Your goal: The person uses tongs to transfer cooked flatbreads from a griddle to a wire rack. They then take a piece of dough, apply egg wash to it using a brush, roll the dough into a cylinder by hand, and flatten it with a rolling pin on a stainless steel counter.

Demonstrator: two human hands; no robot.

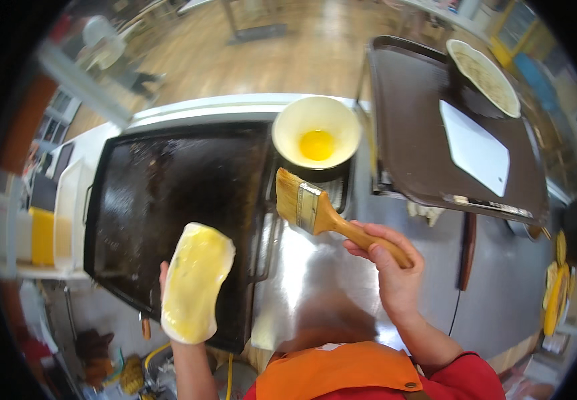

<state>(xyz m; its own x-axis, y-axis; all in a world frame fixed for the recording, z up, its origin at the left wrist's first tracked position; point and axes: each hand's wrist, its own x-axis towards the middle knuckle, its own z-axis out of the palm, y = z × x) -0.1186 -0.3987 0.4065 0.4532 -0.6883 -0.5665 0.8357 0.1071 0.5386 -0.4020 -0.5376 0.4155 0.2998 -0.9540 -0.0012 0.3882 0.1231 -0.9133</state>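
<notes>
My right hand (391, 260) grips the wooden handle of a flat bristle brush (308, 205), its bristles pointing up and left, just below a cream bowl (283, 125) with yellow liquid, probably beaten egg, at its bottom. A flat oblong piece of dough (196, 285), coated in glossy yellow, rests on my left hand (164, 280). Most of that hand is hidden under the dough; only a little of it shows at the left edge. The dough is held above the near part of a dark rectangular griddle or baking tray (168, 200).
A brown tray (408, 150) at right bears a white plastic scraper (478, 150) and an oval dish of pale food (488, 77). A knife with a dark wooden handle (468, 255) lies on the steel worktop (328, 280). White containers (71, 220) stand at left. A blurred person (113, 55) is beyond the counter.
</notes>
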